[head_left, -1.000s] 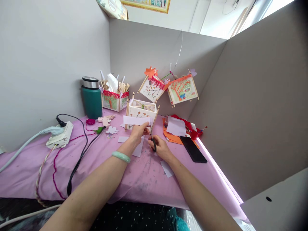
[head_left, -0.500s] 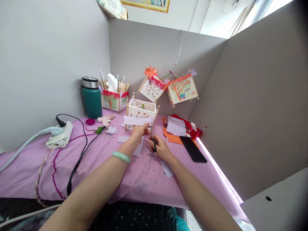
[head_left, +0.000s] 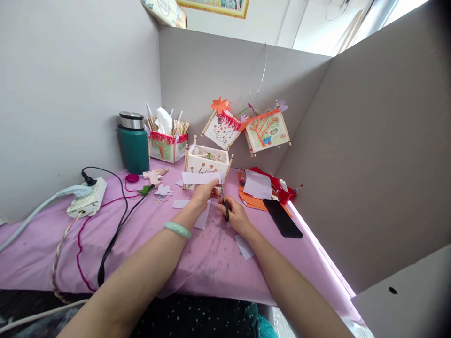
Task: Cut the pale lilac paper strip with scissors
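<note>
The left hand (head_left: 205,193) is nearly closed, thumb and fingers pinching a long, pale lilac paper strip (head_left: 198,178) close to its right end. The right hand (head_left: 235,215) is curled around the black handles of a pair of slim metal scissors (head_left: 226,215), whose blades point away from the body and reach the strip's right end; how far apart the blades stand is too small to tell. The strip is held above the table, roughly level and flat-looking, in front of a white box framed with wooden sticks (head_left: 207,162), covering part of its drawn flowers. A pale green, smooth bangle (head_left: 177,229) circles the left wrist. Below the hands, on the pink cloth (head_left: 218,267), lie flat lilac paper pieces (head_left: 202,220); another small lilac piece (head_left: 244,246) lies beside the right forearm. Farther right, a black, rectangular phone (head_left: 283,218) overlaps orange paper sheets (head_left: 257,203).
</note>
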{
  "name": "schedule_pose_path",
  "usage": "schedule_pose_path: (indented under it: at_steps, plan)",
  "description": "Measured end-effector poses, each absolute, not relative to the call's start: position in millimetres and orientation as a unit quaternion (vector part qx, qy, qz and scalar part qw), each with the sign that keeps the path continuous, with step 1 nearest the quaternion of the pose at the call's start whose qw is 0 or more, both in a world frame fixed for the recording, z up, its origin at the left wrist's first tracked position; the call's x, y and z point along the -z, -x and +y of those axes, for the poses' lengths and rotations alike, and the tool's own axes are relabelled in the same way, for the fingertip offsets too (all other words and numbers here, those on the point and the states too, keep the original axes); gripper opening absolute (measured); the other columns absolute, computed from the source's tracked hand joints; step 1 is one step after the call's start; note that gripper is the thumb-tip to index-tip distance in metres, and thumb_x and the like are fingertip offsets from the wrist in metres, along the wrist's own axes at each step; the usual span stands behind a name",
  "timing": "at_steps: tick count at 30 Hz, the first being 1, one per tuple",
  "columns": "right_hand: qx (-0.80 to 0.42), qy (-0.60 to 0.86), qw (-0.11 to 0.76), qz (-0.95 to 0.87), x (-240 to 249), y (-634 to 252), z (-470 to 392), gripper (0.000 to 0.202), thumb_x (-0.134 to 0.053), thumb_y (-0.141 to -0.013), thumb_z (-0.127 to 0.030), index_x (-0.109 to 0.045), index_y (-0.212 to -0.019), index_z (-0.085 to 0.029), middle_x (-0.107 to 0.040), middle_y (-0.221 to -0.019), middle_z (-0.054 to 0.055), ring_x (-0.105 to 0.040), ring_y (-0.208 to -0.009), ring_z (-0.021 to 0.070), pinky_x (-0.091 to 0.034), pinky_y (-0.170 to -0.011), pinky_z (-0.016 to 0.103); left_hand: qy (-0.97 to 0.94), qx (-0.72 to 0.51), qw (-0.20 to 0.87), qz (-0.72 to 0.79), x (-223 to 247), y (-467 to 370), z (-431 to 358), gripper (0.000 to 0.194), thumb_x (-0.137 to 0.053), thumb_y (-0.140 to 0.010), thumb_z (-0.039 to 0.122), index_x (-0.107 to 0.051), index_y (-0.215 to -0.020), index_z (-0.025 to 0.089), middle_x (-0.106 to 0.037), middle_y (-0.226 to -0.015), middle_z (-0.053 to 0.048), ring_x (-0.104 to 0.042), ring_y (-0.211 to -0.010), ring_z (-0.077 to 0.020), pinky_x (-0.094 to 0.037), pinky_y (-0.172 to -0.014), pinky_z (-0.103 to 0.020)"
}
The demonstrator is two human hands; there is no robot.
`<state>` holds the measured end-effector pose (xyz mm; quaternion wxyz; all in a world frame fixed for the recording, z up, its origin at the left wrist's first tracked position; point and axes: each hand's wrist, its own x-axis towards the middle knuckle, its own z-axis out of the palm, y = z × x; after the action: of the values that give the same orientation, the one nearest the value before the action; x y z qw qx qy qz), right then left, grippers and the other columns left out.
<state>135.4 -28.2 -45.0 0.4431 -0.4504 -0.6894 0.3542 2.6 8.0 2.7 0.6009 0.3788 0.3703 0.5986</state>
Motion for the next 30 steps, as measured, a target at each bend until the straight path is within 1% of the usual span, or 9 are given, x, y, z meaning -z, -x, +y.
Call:
schedule_pose_path:
  at_steps: [8, 18, 30]
  plan:
    - [-0.364, 0.456, 0.441, -0.681, 41.6, -133.6, -31.6, 0.030, -0.062, -0.077, -0.048, -0.055, -0.090, -0.021, -0.056, -0.061, -0.004, -0.053, -0.054, 0.0142, -0.042, -0.054, 0.026, -0.384, -0.599, 0.597, 0.371, -2.8, -2.6, 7.2, 0.016, -0.066, -0.067, 0.025, -0.060, -0.065, 0.011, -0.053, -0.044, 0.000, -0.048, -0.040, -0.0098, -0.040, -0.048, -0.023]
    - [-0.350, 0.454, 0.451, -0.684, 41.1, -135.3, -31.1, 0.030, -0.060, -0.078, -0.045, -0.055, -0.094, -0.020, -0.057, -0.062, -0.003, -0.052, -0.053, 0.0130, -0.043, -0.053, 0.025, -0.396, -0.592, 0.596, 0.371, -1.5, -4.1, 6.3, 0.014, -0.065, -0.066, 0.023, -0.059, -0.064, 0.011, -0.053, -0.045, 0.000, -0.047, -0.039, -0.0097, -0.041, -0.047, -0.024]
    - [-0.342, 0.460, 0.453, -0.683, 40.0, -134.8, -31.4, 0.031, -0.060, -0.077, -0.047, -0.056, -0.093, -0.020, -0.056, -0.060, -0.004, -0.051, -0.053, 0.0134, -0.041, -0.053, 0.025, -0.396, -0.584, 0.601, 0.376, -0.6, -4.3, 7.4, 0.016, -0.065, -0.068, 0.024, -0.061, -0.062, 0.010, -0.052, -0.043, 0.000, -0.048, -0.039, -0.0100, -0.041, -0.048, -0.024]
